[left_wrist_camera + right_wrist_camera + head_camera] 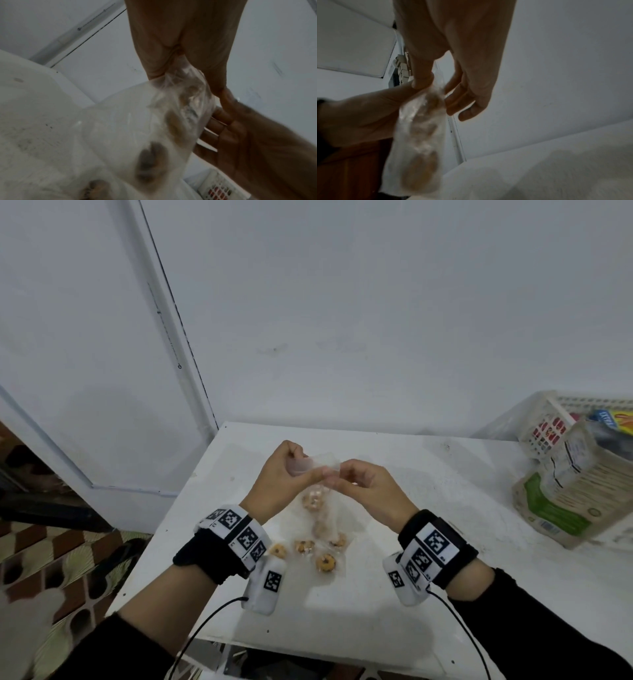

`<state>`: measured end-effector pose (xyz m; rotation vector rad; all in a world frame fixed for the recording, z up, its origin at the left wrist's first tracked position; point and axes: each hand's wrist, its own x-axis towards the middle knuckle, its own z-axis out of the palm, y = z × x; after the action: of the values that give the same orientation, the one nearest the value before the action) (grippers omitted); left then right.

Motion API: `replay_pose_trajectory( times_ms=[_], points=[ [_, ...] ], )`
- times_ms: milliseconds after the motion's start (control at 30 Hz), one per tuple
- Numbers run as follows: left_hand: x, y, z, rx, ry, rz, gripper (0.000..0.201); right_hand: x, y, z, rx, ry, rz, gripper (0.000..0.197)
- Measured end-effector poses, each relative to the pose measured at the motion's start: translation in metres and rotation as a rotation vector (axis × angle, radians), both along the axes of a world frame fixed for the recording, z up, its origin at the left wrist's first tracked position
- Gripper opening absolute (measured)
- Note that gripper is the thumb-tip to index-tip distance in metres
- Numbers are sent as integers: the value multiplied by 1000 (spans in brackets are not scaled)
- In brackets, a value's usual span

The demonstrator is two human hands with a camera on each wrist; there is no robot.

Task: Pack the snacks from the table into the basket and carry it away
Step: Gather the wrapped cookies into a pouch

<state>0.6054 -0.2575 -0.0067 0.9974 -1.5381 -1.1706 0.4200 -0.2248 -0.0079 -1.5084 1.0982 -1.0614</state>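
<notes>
Left hand (279,474) and right hand (368,486) both pinch the top of a clear bag (320,529) of cookies, hanging long-axis vertical over the table (428,594). Far right, the basket (544,422) holds packets; a box (568,501) leans just beside it.

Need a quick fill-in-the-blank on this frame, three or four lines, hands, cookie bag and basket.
1. Both hands pinch the top of a clear plastic bag that holds ____.
2. The left hand and the right hand grip the bag's ____ end, so the rest hangs down toward the table.
3. The white basket stands at the table's far ____ corner.
4. A tall green and beige package leans against the ____.

Missing words: cookies; top; right; basket
</notes>
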Motion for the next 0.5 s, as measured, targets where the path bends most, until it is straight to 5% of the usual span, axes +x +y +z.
replay_pose_trajectory(
  times_ms=[67, 267, 500],
  points=[
    [4, 1, 6, 5, -5, -42, 43, -6, -2, 1, 8, -52, -24, 3],
    [2, 3, 8, -223, -235, -17, 7, -16, -3, 4, 39, -30, 5, 22],
    [0, 3, 9, -26, -165, -57, 23, -18, -6, 1, 19, -88, -204, 18]
  ],
)
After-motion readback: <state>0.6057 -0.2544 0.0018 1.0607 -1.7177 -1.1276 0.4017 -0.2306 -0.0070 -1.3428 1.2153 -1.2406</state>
